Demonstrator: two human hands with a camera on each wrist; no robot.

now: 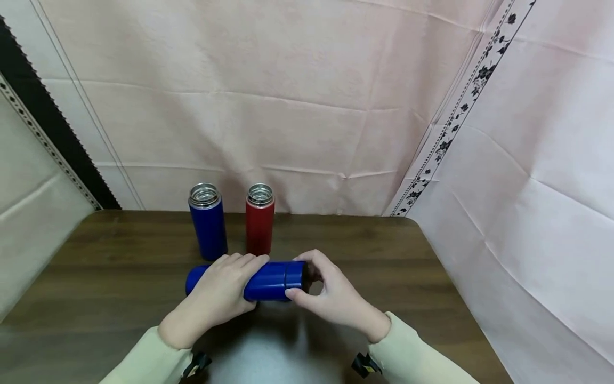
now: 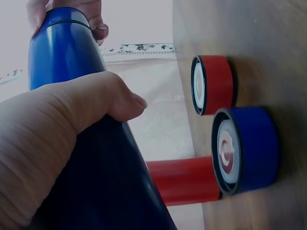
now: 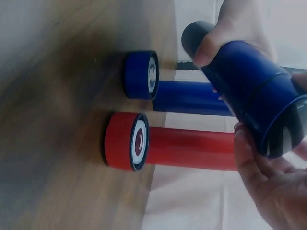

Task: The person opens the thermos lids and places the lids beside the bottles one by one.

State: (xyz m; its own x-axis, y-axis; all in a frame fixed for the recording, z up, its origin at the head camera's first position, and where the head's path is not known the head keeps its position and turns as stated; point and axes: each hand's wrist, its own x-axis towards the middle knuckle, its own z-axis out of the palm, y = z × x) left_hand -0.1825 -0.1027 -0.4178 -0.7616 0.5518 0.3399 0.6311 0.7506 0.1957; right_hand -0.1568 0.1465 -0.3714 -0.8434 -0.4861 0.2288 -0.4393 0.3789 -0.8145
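A blue thermos flask (image 1: pixel 268 282) with its lid (image 1: pixel 293 274) on is held sideways above the table. My left hand (image 1: pixel 225 285) grips its body from above, thumb across the side in the left wrist view. My right hand (image 1: pixel 331 293) pinches the lid end between thumb and fingers. Behind stand an upright blue flask (image 1: pixel 208 224) and an upright red flask (image 1: pixel 260 224), both uncapped with bare steel necks. A red lid (image 2: pixel 218 86) and a blue lid (image 2: pixel 259 148) lie inner side up on the table in the wrist views; the held flask and hands hide them in the head view.
The brown wood-grain table (image 1: pixel 384 256) has rounded far corners. Pale creased cloth (image 1: pixel 288 106) hangs behind it and at both sides, with a flowered strip (image 1: pixel 443 144) at the right. Small black devices sit at both wrists.
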